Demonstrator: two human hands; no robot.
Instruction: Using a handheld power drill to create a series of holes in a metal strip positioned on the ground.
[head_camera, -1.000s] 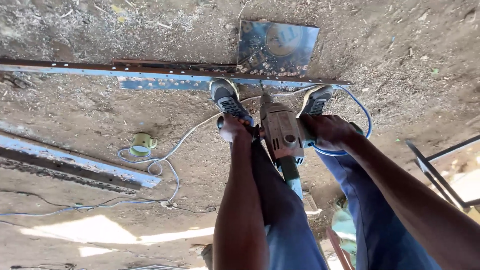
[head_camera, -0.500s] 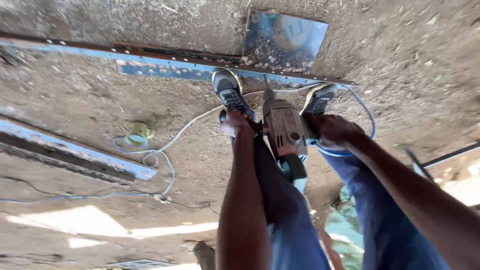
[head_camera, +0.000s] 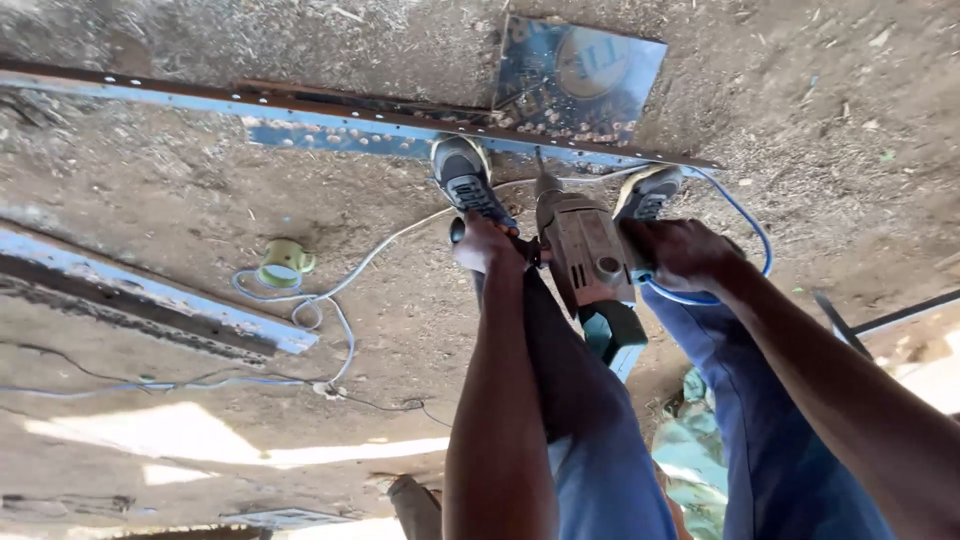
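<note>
I hold an electric drill (head_camera: 585, 250) pointing down between my feet. My left hand (head_camera: 485, 243) is closed on its side handle. My right hand (head_camera: 680, 250) grips the other side of the drill body. The bit touches a long blue metal bar (head_camera: 300, 110) with a row of holes, lying on the dirt. My left shoe (head_camera: 465, 180) and right shoe (head_camera: 645, 192) stand at the bar on either side of the bit. A shiny metal plate (head_camera: 580, 80) lies just beyond the bar.
A second blue metal bar (head_camera: 150, 300) lies on the ground at the left. A pale cable (head_camera: 330, 300) winds across the dirt past a small green tape roll (head_camera: 283, 263). A blue cable (head_camera: 745, 225) loops by my right foot. Dark metal rods (head_camera: 880, 320) lie at the right.
The view has shifted slightly; the drill and both hands stay in the same grip over the bar, with the drill a little lower toward it.
</note>
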